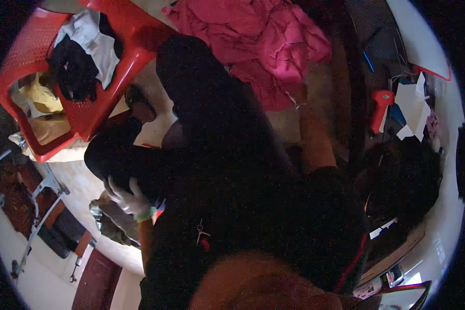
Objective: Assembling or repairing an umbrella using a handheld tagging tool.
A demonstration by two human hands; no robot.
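Observation:
My left hand [126, 199] wears a whitish glove with a green cuff. Its fingers are spread against my dark-clothed leg [124, 157], and nothing shows in them. On the right, my bare forearm reaches forward to my right hand [303, 106], which is at the near edge of a crumpled pink cloth [263, 36]. A small bright glint shows beside that hand, too small to name. Shadow hides the right fingers, so their grip is unclear. The pink cloth lies in loose folds on the floor beyond my knees.
A red plastic chair [134, 31] at the far left bears a black-and-white garment [82, 57]. Yellow cloth [42, 95] shows through its opening. To the right are a red handheld tool [381, 111], white folded card [416, 111] and a blue stick [368, 61]. A dark door [97, 281] appears lower left.

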